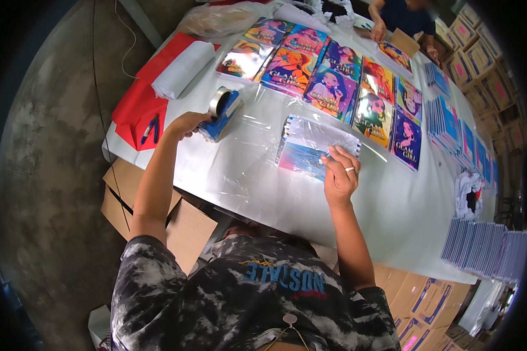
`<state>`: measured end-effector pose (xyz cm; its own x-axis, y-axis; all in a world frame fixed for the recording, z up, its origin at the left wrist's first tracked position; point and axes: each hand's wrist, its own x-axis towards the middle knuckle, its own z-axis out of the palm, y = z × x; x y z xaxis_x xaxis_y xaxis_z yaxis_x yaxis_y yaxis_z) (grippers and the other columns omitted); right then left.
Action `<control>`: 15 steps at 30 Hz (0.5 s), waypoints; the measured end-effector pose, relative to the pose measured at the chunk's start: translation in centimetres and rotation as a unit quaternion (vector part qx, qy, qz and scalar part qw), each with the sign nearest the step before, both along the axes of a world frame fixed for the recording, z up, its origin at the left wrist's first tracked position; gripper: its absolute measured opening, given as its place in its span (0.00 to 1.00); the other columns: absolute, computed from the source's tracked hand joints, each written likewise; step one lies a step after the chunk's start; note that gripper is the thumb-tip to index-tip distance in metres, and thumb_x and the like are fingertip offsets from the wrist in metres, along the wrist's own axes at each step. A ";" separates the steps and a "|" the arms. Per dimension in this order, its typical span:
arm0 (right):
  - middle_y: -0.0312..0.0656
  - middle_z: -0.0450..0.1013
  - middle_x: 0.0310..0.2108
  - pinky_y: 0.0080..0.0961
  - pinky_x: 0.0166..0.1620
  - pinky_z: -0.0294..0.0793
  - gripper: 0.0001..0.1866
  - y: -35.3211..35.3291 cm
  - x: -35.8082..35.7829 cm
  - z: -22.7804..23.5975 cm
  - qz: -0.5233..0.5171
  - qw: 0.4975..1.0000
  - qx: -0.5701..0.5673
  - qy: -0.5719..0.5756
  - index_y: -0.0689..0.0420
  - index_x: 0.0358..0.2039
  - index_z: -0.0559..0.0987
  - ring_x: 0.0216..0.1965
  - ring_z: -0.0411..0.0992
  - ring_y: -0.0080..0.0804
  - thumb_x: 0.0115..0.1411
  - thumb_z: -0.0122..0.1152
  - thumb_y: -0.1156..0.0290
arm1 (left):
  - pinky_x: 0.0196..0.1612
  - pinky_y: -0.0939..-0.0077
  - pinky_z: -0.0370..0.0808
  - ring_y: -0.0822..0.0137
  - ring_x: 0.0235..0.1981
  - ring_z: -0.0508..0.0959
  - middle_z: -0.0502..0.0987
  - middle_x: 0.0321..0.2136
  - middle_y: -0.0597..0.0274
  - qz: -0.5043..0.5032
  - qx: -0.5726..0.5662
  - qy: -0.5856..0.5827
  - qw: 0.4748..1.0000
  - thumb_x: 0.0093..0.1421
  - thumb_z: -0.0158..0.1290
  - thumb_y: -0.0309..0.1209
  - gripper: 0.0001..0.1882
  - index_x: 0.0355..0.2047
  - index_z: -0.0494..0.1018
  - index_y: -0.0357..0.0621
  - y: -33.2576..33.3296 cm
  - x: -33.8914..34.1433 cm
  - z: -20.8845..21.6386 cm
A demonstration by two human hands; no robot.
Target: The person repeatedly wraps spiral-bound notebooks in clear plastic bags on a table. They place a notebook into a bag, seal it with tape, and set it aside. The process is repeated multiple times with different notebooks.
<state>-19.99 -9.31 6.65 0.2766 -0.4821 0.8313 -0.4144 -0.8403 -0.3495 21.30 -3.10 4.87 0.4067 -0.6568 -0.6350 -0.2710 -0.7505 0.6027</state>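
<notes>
My left hand is closed at the near left side of a blue tape dispenser, which carries a roll of tape. Whether its fingers also pinch a strip of tape is too small to tell. In front of me on the white table lies a spiral notebook, pale with a blue and pink lower part, under clear, shiny plastic film. Bent over its right edge, the fingers of my right hand press on the film and notebook; a ring shows on one finger.
Several stacks of colourful illustrated notebooks fill the far middle. Blue notebooks and a bundled stack line the right side. Red material, a white roll and pens lie left. A co-worker's hand is at the far edge.
</notes>
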 end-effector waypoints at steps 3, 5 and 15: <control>0.36 0.77 0.35 0.26 0.46 0.66 0.07 0.1 0.1 -0.2 -0.007 1.000 0.000 0.006 0.53 0.21 0.77 0.42 0.72 0.31 0.44 0.66 0.80 | 0.34 0.75 0.67 0.67 0.33 0.70 0.71 0.33 0.66 0.035 -0.195 0.261 0.945 0.60 0.47 0.45 0.17 0.29 0.75 0.45 2.7 0.7 -1.2; 0.36 0.76 0.35 0.26 0.46 0.66 0.07 -0.2 -0.3 -0.4 -0.022 1.000 0.001 0.011 0.53 0.20 0.77 0.42 0.72 0.31 0.44 0.66 0.80 | 0.52 0.69 0.65 0.63 0.50 0.68 0.69 0.48 0.65 -0.001 -0.322 0.461 0.827 0.59 0.49 0.42 0.15 0.24 0.72 0.45 5.2 -0.1 -1.7; 0.36 0.76 0.35 0.28 0.47 0.66 0.08 0.0 -0.5 -0.3 -0.019 1.000 0.014 0.012 0.53 0.20 0.75 0.43 0.71 0.32 0.45 0.63 0.81 | 0.18 0.84 0.67 0.76 0.14 0.72 0.79 0.21 0.58 0.103 -0.477 0.099 0.867 0.60 0.49 0.37 0.16 0.28 0.77 0.35 0.2 -16.9 7.6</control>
